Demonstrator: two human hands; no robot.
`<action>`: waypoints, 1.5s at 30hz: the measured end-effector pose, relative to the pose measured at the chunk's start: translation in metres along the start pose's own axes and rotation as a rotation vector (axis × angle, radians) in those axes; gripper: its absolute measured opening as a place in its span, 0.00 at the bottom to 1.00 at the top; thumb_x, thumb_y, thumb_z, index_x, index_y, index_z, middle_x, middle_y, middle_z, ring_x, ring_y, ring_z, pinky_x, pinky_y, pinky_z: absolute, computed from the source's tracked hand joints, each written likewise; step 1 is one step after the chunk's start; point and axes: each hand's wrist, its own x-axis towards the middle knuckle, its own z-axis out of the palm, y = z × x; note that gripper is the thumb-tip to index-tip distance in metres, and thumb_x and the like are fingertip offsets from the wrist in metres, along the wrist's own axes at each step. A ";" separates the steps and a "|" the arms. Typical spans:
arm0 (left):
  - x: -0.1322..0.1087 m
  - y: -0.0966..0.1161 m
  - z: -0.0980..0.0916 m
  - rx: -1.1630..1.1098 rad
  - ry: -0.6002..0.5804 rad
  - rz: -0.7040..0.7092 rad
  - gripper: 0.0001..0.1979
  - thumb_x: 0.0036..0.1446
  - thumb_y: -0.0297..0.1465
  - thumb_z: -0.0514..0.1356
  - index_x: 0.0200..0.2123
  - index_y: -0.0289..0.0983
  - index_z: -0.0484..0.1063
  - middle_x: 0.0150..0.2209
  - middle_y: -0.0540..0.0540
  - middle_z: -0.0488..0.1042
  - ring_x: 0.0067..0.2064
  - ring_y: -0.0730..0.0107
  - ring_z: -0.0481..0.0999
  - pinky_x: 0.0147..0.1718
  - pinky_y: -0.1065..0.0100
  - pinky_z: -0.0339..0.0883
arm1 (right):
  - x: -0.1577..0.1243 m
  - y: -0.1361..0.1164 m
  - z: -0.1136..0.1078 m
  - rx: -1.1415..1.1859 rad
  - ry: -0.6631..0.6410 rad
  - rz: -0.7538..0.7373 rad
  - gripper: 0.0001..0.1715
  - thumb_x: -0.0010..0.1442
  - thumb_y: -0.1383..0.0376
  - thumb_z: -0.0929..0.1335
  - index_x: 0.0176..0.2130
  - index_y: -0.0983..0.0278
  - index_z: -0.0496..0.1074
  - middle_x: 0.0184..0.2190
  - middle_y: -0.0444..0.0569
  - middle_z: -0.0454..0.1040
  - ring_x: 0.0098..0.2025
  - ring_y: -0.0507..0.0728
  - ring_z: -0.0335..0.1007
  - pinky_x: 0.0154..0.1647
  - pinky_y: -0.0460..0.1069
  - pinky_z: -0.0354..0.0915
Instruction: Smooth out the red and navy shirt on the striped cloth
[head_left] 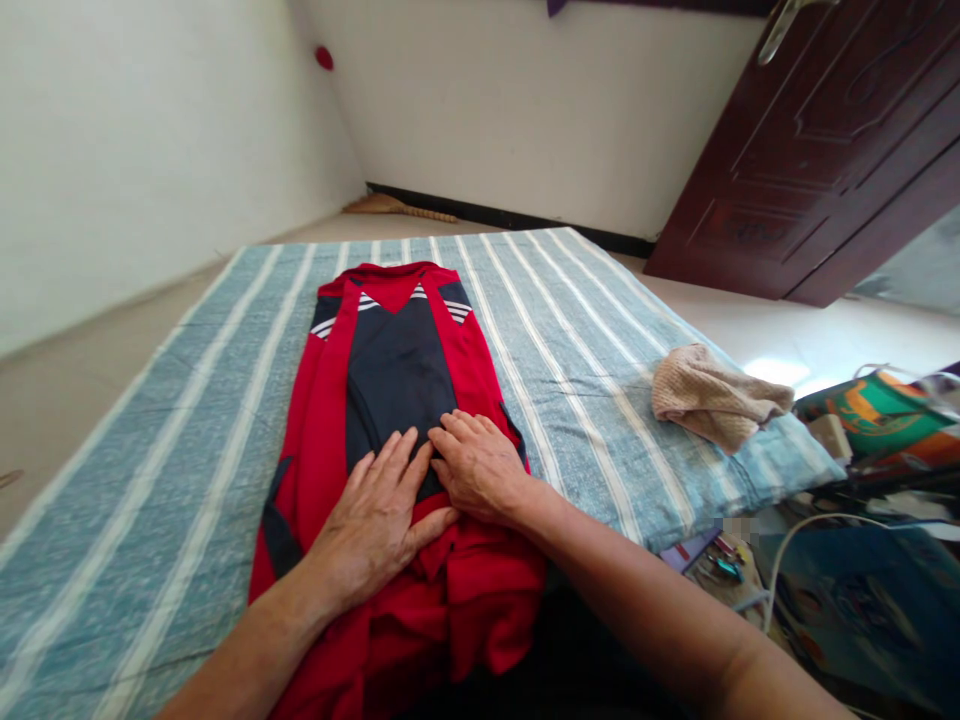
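A red and dark navy jacket [401, 365] with white stripes near the shoulders lies lengthwise, its sides folded in and its collar at the far end. My left hand [382, 505] rests flat on its lower middle, fingers stretched out. Beside it, my right hand [476, 460] lies palm down on the cloth, with fingers extended and close to the left fingertips. Neither hand grips the fabric. Below my hands, the red lower part of the jacket is bunched and hangs toward me; my forearms cover some of it.
The jacket lies on a blue-and-white striped bed cover [570, 350]. A crumpled beige cloth [716, 395] sits near the right edge. Beyond that edge are a green and orange bag [885, 415], a pale cable and a blue box [862, 600]. A dark red door [817, 150] stands at the back right.
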 end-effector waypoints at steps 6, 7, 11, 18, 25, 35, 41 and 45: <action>-0.001 0.000 -0.002 -0.029 -0.007 -0.003 0.40 0.59 0.57 0.45 0.61 0.32 0.61 0.65 0.34 0.55 0.65 0.47 0.55 0.58 0.49 0.54 | 0.001 -0.001 -0.001 -0.024 0.010 -0.007 0.15 0.66 0.62 0.59 0.47 0.65 0.68 0.53 0.54 0.68 0.56 0.61 0.61 0.57 0.56 0.58; -0.001 0.000 -0.002 -0.036 -0.002 -0.003 0.40 0.58 0.57 0.45 0.62 0.32 0.61 0.65 0.34 0.55 0.65 0.47 0.55 0.58 0.49 0.54 | 0.001 -0.001 -0.002 -0.023 0.007 -0.006 0.15 0.66 0.62 0.59 0.47 0.65 0.68 0.52 0.54 0.68 0.56 0.61 0.61 0.56 0.56 0.59; 0.000 0.001 -0.004 -0.055 -0.035 -0.021 0.38 0.58 0.55 0.47 0.63 0.36 0.58 0.65 0.35 0.54 0.65 0.47 0.54 0.58 0.49 0.54 | 0.003 -0.006 -0.009 -0.022 -0.004 0.029 0.13 0.65 0.64 0.59 0.44 0.64 0.68 0.48 0.53 0.70 0.50 0.60 0.64 0.53 0.56 0.60; 0.001 0.003 -0.010 -0.096 -0.083 -0.031 0.36 0.59 0.54 0.49 0.64 0.39 0.57 0.66 0.36 0.52 0.66 0.45 0.52 0.58 0.46 0.53 | 0.005 -0.010 -0.012 0.005 -0.053 -0.002 0.11 0.63 0.68 0.60 0.42 0.65 0.69 0.44 0.53 0.71 0.47 0.58 0.65 0.51 0.53 0.61; -0.004 0.009 -0.015 -0.132 -0.117 -0.057 0.37 0.59 0.54 0.50 0.64 0.38 0.56 0.66 0.34 0.50 0.66 0.46 0.49 0.59 0.46 0.51 | 0.001 -0.010 -0.007 0.054 -0.027 0.012 0.15 0.64 0.69 0.58 0.43 0.65 0.71 0.48 0.55 0.72 0.52 0.59 0.65 0.53 0.54 0.62; -0.009 0.016 -0.026 -0.202 -0.199 -0.094 0.39 0.60 0.55 0.48 0.65 0.36 0.52 0.67 0.34 0.47 0.68 0.49 0.44 0.62 0.47 0.45 | 0.000 -0.010 0.009 0.129 0.000 -0.053 0.19 0.64 0.70 0.58 0.50 0.68 0.70 0.53 0.57 0.70 0.58 0.61 0.63 0.58 0.56 0.61; -0.012 0.016 -0.022 -0.209 -0.188 -0.086 0.37 0.59 0.50 0.54 0.65 0.37 0.51 0.68 0.34 0.44 0.68 0.51 0.41 0.63 0.48 0.43 | -0.006 -0.008 0.016 0.141 0.014 -0.045 0.19 0.64 0.70 0.59 0.49 0.66 0.72 0.54 0.56 0.70 0.59 0.61 0.62 0.59 0.57 0.60; -0.013 0.017 -0.023 -0.223 -0.193 -0.088 0.39 0.59 0.52 0.53 0.66 0.36 0.50 0.68 0.34 0.44 0.68 0.51 0.40 0.63 0.48 0.42 | -0.008 -0.008 0.018 0.121 0.029 -0.039 0.19 0.64 0.71 0.59 0.49 0.65 0.73 0.55 0.55 0.70 0.59 0.61 0.63 0.59 0.57 0.60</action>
